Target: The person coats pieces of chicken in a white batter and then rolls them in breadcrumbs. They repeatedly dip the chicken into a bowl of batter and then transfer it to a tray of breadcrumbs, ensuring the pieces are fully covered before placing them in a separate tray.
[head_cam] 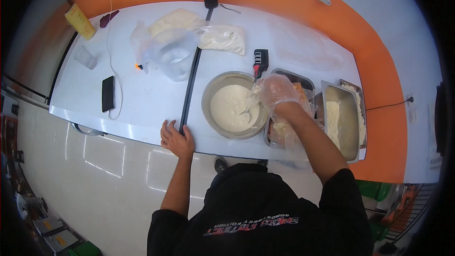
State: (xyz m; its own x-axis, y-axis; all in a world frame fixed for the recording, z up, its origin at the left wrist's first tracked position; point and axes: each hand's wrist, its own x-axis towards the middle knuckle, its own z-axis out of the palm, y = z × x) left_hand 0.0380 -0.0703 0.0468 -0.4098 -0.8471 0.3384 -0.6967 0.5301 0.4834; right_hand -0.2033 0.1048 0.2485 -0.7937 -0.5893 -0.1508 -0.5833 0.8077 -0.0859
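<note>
A round metal bowl (205,117) of pale, lumpy batter (227,105) stands on the table in front of me. A shiny rounded metal piece (245,114), perhaps a spoon, shows at the batter's surface. My right hand (279,90), in a clear plastic glove, hangs over the bowl's right rim. Its fingertips point left over the batter and have whitish matter on them; whether they grip something is unclear. My left hand (178,139) is bare and rests on the table's front edge, beside the dark seam, with its fingers apart.
Right of the bowl are a metal tray (284,73) with bagged food and a deep steel pan (346,121) holding flour. A black knife sharpener (261,60) lies behind the bowl. Further left are a plastic jug (174,57), bagged powder (224,38), a phone (108,94) and its cable.
</note>
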